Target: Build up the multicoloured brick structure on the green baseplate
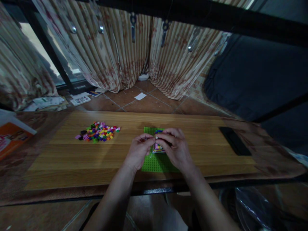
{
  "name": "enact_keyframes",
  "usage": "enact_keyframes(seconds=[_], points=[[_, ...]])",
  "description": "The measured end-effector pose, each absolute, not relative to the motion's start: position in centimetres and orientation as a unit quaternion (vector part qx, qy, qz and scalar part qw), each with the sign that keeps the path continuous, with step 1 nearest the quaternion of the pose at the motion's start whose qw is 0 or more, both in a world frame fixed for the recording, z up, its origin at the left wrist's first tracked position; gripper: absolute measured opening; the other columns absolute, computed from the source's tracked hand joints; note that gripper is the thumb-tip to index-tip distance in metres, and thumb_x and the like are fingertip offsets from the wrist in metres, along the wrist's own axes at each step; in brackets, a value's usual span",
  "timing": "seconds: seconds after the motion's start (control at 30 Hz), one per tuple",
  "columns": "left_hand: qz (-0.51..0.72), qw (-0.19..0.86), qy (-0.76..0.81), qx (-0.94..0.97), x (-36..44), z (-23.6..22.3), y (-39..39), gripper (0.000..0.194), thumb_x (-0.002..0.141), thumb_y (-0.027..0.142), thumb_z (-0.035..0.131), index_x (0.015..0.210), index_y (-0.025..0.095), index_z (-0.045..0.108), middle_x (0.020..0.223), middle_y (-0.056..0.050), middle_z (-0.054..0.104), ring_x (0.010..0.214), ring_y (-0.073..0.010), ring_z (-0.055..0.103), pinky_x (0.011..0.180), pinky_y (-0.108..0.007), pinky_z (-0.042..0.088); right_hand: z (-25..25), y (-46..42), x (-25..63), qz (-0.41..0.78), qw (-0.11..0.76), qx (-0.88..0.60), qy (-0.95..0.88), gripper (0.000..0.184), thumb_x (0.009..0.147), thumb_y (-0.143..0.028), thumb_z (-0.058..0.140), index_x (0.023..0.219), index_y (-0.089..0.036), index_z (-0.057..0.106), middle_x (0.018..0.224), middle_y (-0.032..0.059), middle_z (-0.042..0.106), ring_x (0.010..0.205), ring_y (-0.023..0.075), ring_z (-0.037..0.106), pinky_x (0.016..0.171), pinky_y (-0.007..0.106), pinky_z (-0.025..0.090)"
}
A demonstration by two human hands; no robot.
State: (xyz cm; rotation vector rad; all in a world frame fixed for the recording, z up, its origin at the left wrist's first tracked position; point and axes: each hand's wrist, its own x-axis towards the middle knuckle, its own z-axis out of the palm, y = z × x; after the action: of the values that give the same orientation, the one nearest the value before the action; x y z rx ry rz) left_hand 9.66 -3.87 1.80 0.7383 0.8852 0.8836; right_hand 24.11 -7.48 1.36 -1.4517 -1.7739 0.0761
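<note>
Pale wooden board (199,141) bears a flat, studded, bright-green plastic baseplate (156,164) with multicoloured bricks (158,148); left (141,148) and right hand (174,146) pinch something small, whitish.

Left hand (139,150) and right hand (176,146) showing bare, forearms (115,191) widening bare toward elbows, dim greyish clothing (157,213) appearing just below the table's near edge (156,191)

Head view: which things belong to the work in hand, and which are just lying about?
Likely in the work: left hand; right hand; green studded baseplate; brick build on it; loose bricks.

Likely just lying about: black phone; QR-code card; white paper on floor.
</note>
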Motion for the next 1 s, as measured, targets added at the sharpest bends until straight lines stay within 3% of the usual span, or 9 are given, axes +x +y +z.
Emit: enact_keyframes(seconds=[0.2,0.73,1.0], points=[[0.401,0.741,0.414,0.343,9.8,1.7,-3.9,0.024,0.058,0.028,0.076,0.067,0.014,0.059,0.045,0.009,0.04,0.037,-0.0007,0.025,0.038,-0.017,0.013,1.4,-8.0,24.9,0.093,0.457,-0.571,-0.676,0.019,0.087,-0.034,0.062,0.104,-0.032,0.07,0.104,0.0031,0.063,0.101,0.0215,0.057,0.088,0.04,0.045],[0.399,0.734,0.422,0.352,9.8,1.9,-3.9,0.024,0.059,0.028,0.077,0.068,0.014,0.06,0.045,0.009,0.04,0.037,-0.001,0.027,0.038,-0.018,0.015,1.2,-8.0,24.1,0.092,0.489,-0.609,-0.617,0.004,0.08,-0.029,0.068,0.081,-0.028,0.071,0.104,0.0034,0.063,0.102,0.0233,0.057,0.092,0.044,0.042],[0.402,0.731,0.423,0.354,9.8,1.8,-4.0,0.021,0.06,0.028,0.076,0.068,0.015,0.06,0.046,0.009,0.04,0.038,-0.001,0.027,0.039,-0.018,0.014,0.3,-7.4,23.6,0.132,0.533,-0.647,-0.529,0.014,0.071,-0.032,0.073,0.082,-0.024,0.07,0.112,0.0064,0.06,0.108,0.0253,0.056,0.096,0.046,0.041]])
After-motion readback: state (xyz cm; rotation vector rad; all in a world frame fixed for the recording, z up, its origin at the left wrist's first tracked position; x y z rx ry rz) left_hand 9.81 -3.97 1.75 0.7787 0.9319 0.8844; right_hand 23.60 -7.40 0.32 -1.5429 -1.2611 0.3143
